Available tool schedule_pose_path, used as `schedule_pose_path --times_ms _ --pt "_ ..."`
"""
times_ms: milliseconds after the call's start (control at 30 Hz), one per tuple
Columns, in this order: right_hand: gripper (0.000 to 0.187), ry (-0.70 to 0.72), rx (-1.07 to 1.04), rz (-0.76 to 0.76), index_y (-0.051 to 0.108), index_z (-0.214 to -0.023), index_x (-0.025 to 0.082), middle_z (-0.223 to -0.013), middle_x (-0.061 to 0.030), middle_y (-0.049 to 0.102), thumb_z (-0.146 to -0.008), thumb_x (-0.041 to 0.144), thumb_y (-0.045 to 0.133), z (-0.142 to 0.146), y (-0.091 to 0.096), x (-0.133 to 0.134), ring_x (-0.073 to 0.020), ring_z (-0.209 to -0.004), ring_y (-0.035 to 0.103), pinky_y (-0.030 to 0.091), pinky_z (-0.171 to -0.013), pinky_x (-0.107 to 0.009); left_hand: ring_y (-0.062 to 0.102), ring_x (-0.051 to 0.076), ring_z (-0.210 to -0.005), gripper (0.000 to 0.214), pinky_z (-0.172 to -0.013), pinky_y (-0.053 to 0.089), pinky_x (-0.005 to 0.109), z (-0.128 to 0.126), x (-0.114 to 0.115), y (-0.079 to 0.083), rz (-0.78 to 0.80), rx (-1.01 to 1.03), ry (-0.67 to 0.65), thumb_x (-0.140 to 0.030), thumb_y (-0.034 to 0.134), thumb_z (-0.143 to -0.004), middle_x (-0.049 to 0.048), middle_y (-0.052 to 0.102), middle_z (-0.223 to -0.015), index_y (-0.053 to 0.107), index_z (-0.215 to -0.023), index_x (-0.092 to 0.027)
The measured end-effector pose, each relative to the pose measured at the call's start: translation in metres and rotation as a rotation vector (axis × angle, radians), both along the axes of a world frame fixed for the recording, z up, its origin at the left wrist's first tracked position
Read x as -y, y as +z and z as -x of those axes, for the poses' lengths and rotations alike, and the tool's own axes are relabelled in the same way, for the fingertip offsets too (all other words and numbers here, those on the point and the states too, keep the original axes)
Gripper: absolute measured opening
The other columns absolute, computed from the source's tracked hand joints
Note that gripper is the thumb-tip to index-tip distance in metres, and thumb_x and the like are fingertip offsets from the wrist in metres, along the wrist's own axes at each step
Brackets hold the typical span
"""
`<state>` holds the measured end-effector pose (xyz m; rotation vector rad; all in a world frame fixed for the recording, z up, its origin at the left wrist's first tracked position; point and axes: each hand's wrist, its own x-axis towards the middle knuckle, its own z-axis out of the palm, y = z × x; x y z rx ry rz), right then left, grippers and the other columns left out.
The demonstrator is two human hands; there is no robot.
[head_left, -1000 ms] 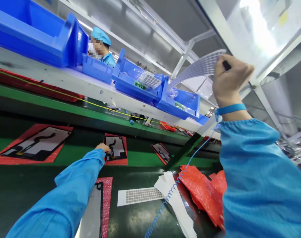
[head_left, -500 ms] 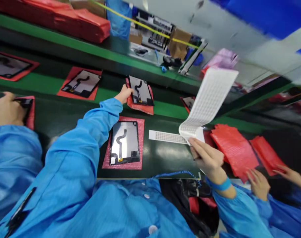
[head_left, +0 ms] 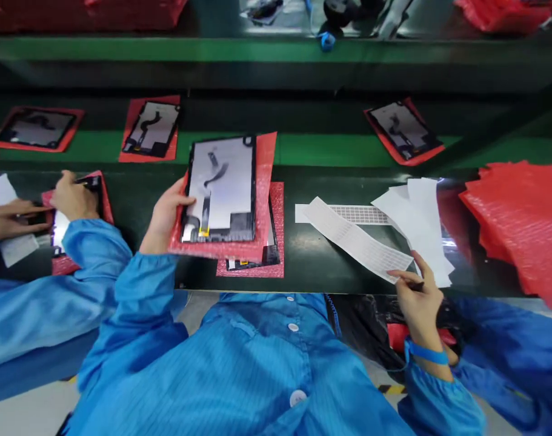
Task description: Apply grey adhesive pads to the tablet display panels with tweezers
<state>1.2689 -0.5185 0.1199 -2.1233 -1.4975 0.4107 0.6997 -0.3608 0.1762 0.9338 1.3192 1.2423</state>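
My left hand (head_left: 165, 213) grips the left edge of a tablet panel (head_left: 221, 189) lying on a red bubble-wrap sheet (head_left: 263, 181), lifted above another panel on red wrap (head_left: 276, 254) on the dark green bench. My right hand (head_left: 416, 300) pinches the near end of a long white sticker strip (head_left: 357, 239) whose other end rests on the bench. A thin dark tool shows between its fingers. A second strip (head_left: 362, 213) lies flat behind.
White backing papers (head_left: 421, 218) lie right of the strips, beside a pile of red bubble wrap (head_left: 521, 218). More panels on red wrap (head_left: 151, 128) ride the green belt (head_left: 321, 148). A co-worker's hands (head_left: 71, 197) work at the left; another blue sleeve (head_left: 507, 345) is right.
My view dropped from the blue bins overhead to the bench. My left hand pulled a panel on its red wrap off the belt toward me. My right hand lowered the strip onto the bench.
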Motion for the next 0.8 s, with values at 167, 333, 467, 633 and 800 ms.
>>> schedule_pose_path --times_ms 167,333,467,633,800 --pt "0.036 -0.206 -0.253 0.234 0.073 -0.136 0.020 -0.137 -0.0109 0.075 -0.107 0.042 0.076 -0.027 -0.021 -0.012 -0.0252 -0.116 0.076 0.068 -0.096 -0.044 0.078 0.038 -0.127 0.082 -0.109 0.065 0.047 -0.021 0.067 -0.049 0.156 -0.012 -0.017 -0.026 0.079 -0.070 0.0103 0.081 -0.135 0.066 -0.150 -0.017" --pt "0.042 -0.214 -0.308 0.375 0.071 -0.141 0.019 -0.144 -0.0119 0.072 -0.107 0.042 0.077 -0.037 -0.022 -0.040 -0.0270 -0.120 0.075 0.068 -0.100 -0.047 0.081 0.035 -0.117 0.080 -0.095 0.068 0.043 -0.036 0.074 -0.076 0.203 -0.062 -0.005 -0.028 0.079 -0.072 0.0103 0.080 -0.135 0.064 -0.150 -0.019" --pt "0.040 -0.143 -0.222 0.412 0.072 -0.139 0.018 -0.141 -0.0112 0.073 -0.107 0.042 0.076 -0.032 -0.021 -0.066 -0.0270 -0.120 0.075 0.067 -0.101 -0.048 0.081 0.034 -0.113 0.079 -0.092 0.068 0.042 -0.037 0.065 -0.078 0.176 -0.129 -0.009 -0.030 0.078 -0.072 0.0091 0.080 -0.130 0.062 -0.149 -0.021" --pt "0.034 -0.045 -0.088 0.419 0.074 -0.129 0.017 -0.130 -0.0091 0.077 -0.108 0.043 0.076 -0.019 -0.020 -0.087 -0.0234 -0.110 0.077 0.068 -0.095 -0.044 0.079 0.030 -0.109 0.072 -0.095 0.066 0.040 -0.038 0.061 -0.080 0.109 -0.296 -0.012 -0.032 0.072 -0.076 0.0089 0.079 -0.127 0.063 -0.147 -0.020" --pt "0.006 0.033 0.031 0.327 0.079 -0.103 0.016 -0.092 -0.0038 0.078 -0.100 0.020 0.075 -0.008 -0.009 -0.094 -0.0177 -0.080 0.069 0.060 -0.085 -0.035 0.076 0.028 -0.097 0.065 -0.097 0.064 0.047 -0.033 0.063 -0.081 0.073 -0.597 -0.010 -0.033 0.064 -0.090 0.0088 0.076 -0.108 0.063 -0.153 -0.017"
